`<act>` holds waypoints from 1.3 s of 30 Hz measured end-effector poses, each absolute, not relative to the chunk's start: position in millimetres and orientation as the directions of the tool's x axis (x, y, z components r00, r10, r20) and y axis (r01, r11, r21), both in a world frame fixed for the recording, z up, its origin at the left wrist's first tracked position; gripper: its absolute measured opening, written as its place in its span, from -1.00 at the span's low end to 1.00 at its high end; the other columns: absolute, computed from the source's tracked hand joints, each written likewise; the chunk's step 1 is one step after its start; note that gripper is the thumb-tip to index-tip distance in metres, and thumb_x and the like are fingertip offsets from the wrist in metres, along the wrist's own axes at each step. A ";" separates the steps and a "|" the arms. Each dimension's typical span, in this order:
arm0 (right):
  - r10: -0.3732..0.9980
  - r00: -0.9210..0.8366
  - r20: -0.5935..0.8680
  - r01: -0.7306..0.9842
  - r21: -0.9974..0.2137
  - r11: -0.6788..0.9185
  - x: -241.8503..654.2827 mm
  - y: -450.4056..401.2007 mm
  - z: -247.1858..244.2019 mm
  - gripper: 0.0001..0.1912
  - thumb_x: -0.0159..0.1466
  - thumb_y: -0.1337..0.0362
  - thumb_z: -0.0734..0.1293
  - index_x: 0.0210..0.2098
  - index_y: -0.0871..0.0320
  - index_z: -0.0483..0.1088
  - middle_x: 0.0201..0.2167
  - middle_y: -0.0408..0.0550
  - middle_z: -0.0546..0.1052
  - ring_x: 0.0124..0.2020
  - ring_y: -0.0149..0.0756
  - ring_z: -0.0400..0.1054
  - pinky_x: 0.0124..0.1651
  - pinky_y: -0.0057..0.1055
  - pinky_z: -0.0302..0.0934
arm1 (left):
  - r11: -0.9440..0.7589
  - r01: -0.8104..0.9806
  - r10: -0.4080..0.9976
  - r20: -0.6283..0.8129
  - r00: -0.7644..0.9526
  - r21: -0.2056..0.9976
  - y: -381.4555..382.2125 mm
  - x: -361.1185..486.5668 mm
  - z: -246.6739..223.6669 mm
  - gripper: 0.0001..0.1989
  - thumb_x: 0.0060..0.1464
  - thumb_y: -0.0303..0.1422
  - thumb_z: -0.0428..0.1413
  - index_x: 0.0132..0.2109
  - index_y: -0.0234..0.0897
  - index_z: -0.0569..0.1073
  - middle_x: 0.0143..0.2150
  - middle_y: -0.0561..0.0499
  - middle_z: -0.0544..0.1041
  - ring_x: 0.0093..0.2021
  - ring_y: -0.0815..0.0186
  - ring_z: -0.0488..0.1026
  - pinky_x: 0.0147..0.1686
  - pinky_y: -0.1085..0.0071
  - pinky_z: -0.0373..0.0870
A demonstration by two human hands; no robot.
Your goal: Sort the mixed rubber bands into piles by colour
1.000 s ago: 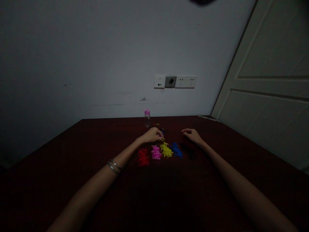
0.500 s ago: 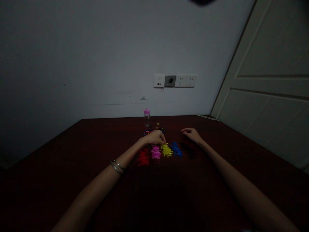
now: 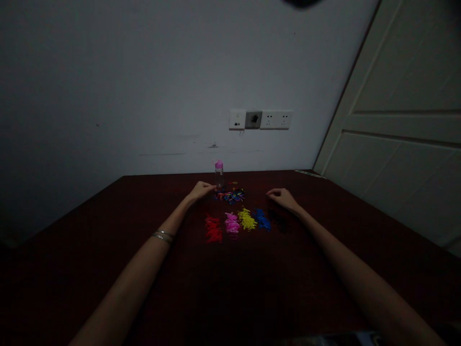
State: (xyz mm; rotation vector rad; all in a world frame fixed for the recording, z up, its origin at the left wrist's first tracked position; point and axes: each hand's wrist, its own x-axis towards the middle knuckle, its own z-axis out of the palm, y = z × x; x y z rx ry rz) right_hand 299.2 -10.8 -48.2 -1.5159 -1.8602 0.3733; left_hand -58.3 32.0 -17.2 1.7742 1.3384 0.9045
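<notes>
My left hand reaches to the left edge of a mixed-colour pile of small bands, its fingers pressed together; whether they hold a band is too small to tell. To the right of that pile, my right hand rests with thumb and fingers closed, and its contents cannot be made out. Nearer me lie sorted heaps in a row: red, pink, yellow, blue and a dim black one below my right hand.
A clear bottle with a pink cap stands just behind the mixed pile. The dark red table meets a wall with sockets. A pale door is at the right.
My left hand has moved from the yellow heap back and left to the mixed pile, uncovering both. My right hand has barely shifted. The view has tilted slightly.
</notes>
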 end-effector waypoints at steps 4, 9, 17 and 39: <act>0.931 -0.176 0.319 0.723 -0.601 0.342 273.9 -18.1 -35.0 -0.72 0.02 0.29 0.21 -0.33 0.23 0.46 -0.42 -0.06 0.51 -0.41 -0.34 0.35 -0.33 -0.48 0.19 | -0.141 0.422 0.989 0.105 0.106 0.896 35.1 -70.7 -29.8 -0.51 -0.15 -0.04 0.03 -0.33 -0.45 0.49 -0.78 0.19 0.08 -0.74 0.54 -0.06 -0.69 0.52 -0.16; 0.872 -0.345 0.349 0.706 -0.515 0.485 238.3 -16.6 -24.3 -0.74 0.02 0.31 0.25 -0.29 0.20 0.45 -0.38 -0.07 0.50 -0.39 -0.38 0.34 -0.31 -0.51 0.18 | -0.161 0.455 0.987 0.145 0.070 0.876 28.2 -67.7 -27.9 -0.50 -0.13 -0.03 0.00 -0.35 -0.46 0.50 -0.79 0.17 0.10 -0.72 0.53 -0.02 -0.68 0.52 -0.12; 0.876 -0.402 0.269 0.772 -0.416 0.481 216.0 3.3 -34.1 -0.78 0.00 0.27 0.32 -0.32 0.10 0.45 -0.34 -0.09 0.51 -0.33 -0.32 0.36 -0.29 -0.51 0.18 | -0.215 0.506 0.976 0.207 0.074 0.835 24.7 -67.8 -27.7 -0.55 -0.13 -0.08 0.01 -0.39 -0.44 0.52 -0.78 0.14 0.15 -0.69 0.50 0.01 -0.63 0.52 -0.07; 0.866 -0.404 0.296 0.694 -0.517 0.501 226.4 -4.1 -29.2 -0.80 0.05 0.31 0.23 -0.43 0.24 0.47 -0.42 -0.05 0.52 -0.37 -0.33 0.36 -0.27 -0.49 0.17 | -0.238 0.520 0.970 0.229 0.083 0.821 34.5 -68.1 -35.8 -0.63 -0.12 -0.18 0.00 -0.45 -0.44 0.51 -0.70 0.11 0.28 -0.63 0.48 0.10 -0.57 0.53 0.01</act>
